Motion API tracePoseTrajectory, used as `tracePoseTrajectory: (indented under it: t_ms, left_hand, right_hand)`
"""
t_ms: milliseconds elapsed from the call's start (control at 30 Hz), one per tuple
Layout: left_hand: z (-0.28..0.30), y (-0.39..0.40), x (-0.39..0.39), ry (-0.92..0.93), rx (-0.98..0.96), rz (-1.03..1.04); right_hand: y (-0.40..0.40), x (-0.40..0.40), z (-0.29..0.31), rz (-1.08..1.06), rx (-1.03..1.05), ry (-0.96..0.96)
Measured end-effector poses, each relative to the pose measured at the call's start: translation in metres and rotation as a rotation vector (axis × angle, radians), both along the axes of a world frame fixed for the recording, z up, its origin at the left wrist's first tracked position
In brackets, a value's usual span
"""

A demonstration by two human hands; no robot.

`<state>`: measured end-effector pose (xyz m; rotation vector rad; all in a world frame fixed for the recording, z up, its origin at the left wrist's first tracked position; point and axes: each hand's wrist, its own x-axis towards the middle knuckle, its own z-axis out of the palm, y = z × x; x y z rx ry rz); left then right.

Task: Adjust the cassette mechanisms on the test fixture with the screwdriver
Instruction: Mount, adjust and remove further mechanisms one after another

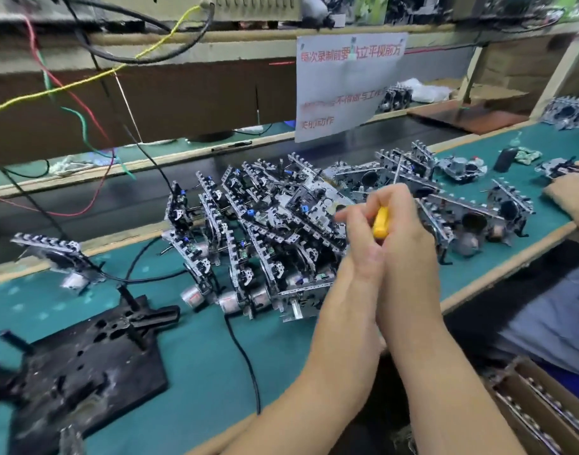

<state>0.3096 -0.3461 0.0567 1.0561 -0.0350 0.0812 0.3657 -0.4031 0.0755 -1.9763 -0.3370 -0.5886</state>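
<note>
While pressed together above the bench, held so: both palms around the tool, probably to roll or reseat it.
Right hand [409, 224]: curled on screwdriver [381, 222], yellow handle showing.
Left hand [360, 238]: closed against same handle.
Cassette mechanisms [265, 231]: heaped beyond hands.
Test fixture [84, 359]: lower left, unloaded.
Cardboard box [541, 405]: metal parts, unclear.

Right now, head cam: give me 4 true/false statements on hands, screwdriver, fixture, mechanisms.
1. Both hands, left hand and right hand, hold the yellow-handled screwdriver. True.
2. A cassette mechanism is mounted on the black test fixture. False: none sits on it.
3. The pile of cassette mechanisms lies on the green mat. True.
4. The screwdriver handle is red. False: yellow.
</note>
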Motion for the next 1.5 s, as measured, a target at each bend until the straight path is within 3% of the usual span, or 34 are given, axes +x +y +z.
tracePoseTrajectory:
  t_ms: [100, 167, 300, 400, 500, 533, 633, 733, 833, 967, 1100, 1167, 1233, 1333, 1400, 1500]
  left_hand:
    - [-0.002, 0.05, -0.034, -0.008, -0.051, 0.3]
    - [-0.011, 0.082, -0.056, 0.102, -0.145, 0.509]
    - [-0.022, 0.146, -0.103, 0.168, -0.357, 0.759]
    - [-0.019, 0.197, -0.143, 0.139, -0.116, 0.746]
    - [-0.028, 0.256, -0.191, 0.166, 0.485, 0.904]
    - [-0.032, 0.274, -0.207, 0.182, 0.58, 1.025]
    - [-0.042, 0.315, -0.246, 0.174, 0.525, 1.289]
    - [-0.049, 0.323, -0.258, 0.149, 0.435, 1.267]
    - [-0.054, 0.318, -0.271, 0.129, 0.667, 1.281]
    - [-0.056, 0.339, -0.313, 0.213, 1.144, 1.555]
    - [-0.063, 0.366, -0.349, 0.462, 1.21, 1.767]
    - [-0.072, 0.38, -0.361, 0.657, 1.268, 1.729]
    - [-0.077, 0.394, -0.37, 0.747, 1.138, 1.6]
    - [-0.08, 0.405, -0.379, 0.658, 0.816, 1.509]
    - [-0.085, 0.392, -0.379, 0.555, 0.842, 1.646]
    - [-0.089, 0.359, -0.368, 0.366, 1.045, 1.753]
  right_hand:
    - [0.066, -0.038, -0.004, 0.253, -0.11, -0.041]
    - [0.108, -0.061, -0.011, 0.409, -0.175, -0.037]
    - [0.177, -0.107, -0.021, 0.658, -0.393, 0.006]
    - [0.201, -0.135, -0.023, 0.848, -0.361, 0.013]
    - [0.213, -0.148, -0.025, 0.976, -0.193, 0.157]
    - [0.219, -0.15, -0.027, 0.997, -0.156, 0.198]
    - [0.243, -0.162, -0.033, 1.048, -0.085, 0.298]
    - [0.275, -0.185, -0.035, 1.128, -0.12, 0.302]
    - [0.302, -0.213, -0.036, 1.23, -0.185, 0.285]
    - [0.321, -0.24, -0.042, 1.309, -0.172, 0.385]
    - [0.338, -0.259, -0.048, 1.335, -0.158, 0.426]
    - [0.345, -0.269, -0.05, 1.366, -0.176, 0.45]
    - [0.351, -0.277, -0.053, 1.413, -0.234, 0.439]
    - [0.354, -0.286, -0.059, 1.447, -0.308, 0.415]
    - [0.35, -0.289, -0.062, 1.453, -0.286, 0.433]
    - [0.34, -0.283, -0.054, 1.462, -0.236, 0.514]
